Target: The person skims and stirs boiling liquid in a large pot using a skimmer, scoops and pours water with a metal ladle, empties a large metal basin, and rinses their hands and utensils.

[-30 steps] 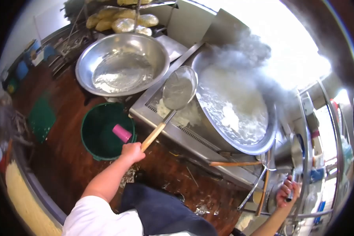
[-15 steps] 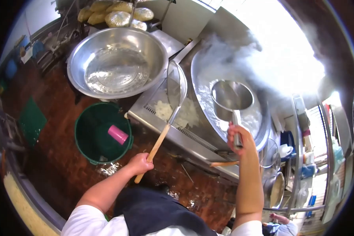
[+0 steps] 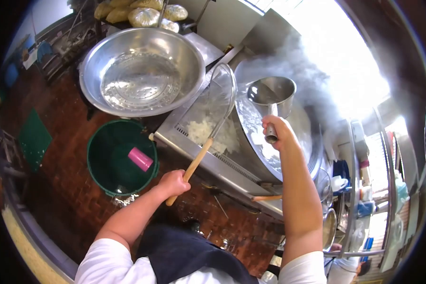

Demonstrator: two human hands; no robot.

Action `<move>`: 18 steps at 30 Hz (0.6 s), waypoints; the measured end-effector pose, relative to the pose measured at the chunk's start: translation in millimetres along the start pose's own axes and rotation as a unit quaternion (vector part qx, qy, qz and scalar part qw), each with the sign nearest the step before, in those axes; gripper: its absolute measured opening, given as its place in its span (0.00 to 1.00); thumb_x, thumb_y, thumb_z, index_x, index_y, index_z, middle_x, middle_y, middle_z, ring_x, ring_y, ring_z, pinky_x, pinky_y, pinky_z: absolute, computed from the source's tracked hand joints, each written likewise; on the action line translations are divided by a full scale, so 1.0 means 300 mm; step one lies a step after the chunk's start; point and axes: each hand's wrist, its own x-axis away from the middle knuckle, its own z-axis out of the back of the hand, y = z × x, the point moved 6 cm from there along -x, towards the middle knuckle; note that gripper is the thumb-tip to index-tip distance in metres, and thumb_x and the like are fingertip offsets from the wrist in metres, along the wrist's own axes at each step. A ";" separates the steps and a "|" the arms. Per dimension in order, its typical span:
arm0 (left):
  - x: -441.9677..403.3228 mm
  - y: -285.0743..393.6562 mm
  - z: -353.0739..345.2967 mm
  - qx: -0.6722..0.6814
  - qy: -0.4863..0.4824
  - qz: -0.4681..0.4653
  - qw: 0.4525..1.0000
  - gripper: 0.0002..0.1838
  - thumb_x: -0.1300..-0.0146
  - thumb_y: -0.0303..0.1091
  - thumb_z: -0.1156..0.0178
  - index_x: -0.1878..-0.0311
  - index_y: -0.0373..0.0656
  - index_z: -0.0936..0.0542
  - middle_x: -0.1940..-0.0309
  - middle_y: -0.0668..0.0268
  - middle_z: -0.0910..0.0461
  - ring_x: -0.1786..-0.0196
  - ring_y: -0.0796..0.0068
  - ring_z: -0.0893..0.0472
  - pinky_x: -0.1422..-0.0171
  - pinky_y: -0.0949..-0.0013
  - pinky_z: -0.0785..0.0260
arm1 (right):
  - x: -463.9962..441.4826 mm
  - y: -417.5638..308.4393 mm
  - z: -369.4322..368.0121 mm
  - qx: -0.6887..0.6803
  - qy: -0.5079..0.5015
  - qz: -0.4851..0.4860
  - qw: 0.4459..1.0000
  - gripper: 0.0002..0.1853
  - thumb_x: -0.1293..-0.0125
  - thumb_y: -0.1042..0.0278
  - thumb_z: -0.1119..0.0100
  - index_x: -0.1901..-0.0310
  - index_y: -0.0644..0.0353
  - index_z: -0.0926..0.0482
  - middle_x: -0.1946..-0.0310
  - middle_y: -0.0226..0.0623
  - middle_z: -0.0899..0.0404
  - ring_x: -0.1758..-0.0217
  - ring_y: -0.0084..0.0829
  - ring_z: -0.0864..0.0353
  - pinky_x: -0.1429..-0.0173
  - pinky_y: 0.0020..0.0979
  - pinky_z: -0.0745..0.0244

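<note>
My left hand (image 3: 173,183) is closed round the wooden handle of a long strainer (image 3: 208,144). Its round mesh head is tilted over the steel counter beside the wok. My right hand (image 3: 280,131) grips the metal handle of a deep steel ladle (image 3: 271,94). The ladle's bowl is above a large steaming wok (image 3: 251,128), and I cannot make out whether liquid is in it. White foamy liquid shows in the wok. On the counter, below the strainer head, lies a heap of pale food scraps (image 3: 208,132).
A big steel basin (image 3: 92,90) stands left of the counter. Below it, on the wet brown floor, is a green bucket (image 3: 97,173) with a pink cup (image 3: 140,159) inside. Filled plastic bags (image 3: 144,16) sit behind. Another wooden handle (image 3: 266,198) juts from the counter's front edge.
The ladle and my right hand have moved up and slightly left, farther over the wok. My left hand has raised the strainer, and its head has swung right toward the wok.
</note>
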 end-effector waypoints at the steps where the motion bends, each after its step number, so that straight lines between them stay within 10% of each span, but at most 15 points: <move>1: -0.009 0.001 0.004 -0.002 0.000 0.005 1.000 0.14 0.55 0.39 0.41 0.66 0.41 0.22 0.70 0.53 0.19 0.63 0.51 0.20 0.57 0.56 0.28 | 0.007 -0.008 -0.002 0.002 0.001 0.002 1.000 0.05 0.51 0.73 0.39 0.74 0.63 0.25 0.81 0.35 0.26 0.82 0.27 0.28 0.77 0.27 0.32; 18: -0.081 -0.081 -0.043 0.026 -0.010 0.019 0.999 0.14 0.54 0.40 0.39 0.66 0.42 0.23 0.71 0.57 0.19 0.64 0.56 0.19 0.58 0.58 0.28 | 0.037 0.122 0.057 0.346 0.097 0.047 0.932 0.14 0.59 0.68 0.38 0.68 0.63 0.26 0.81 0.35 0.26 0.78 0.28 0.28 0.72 0.30 0.33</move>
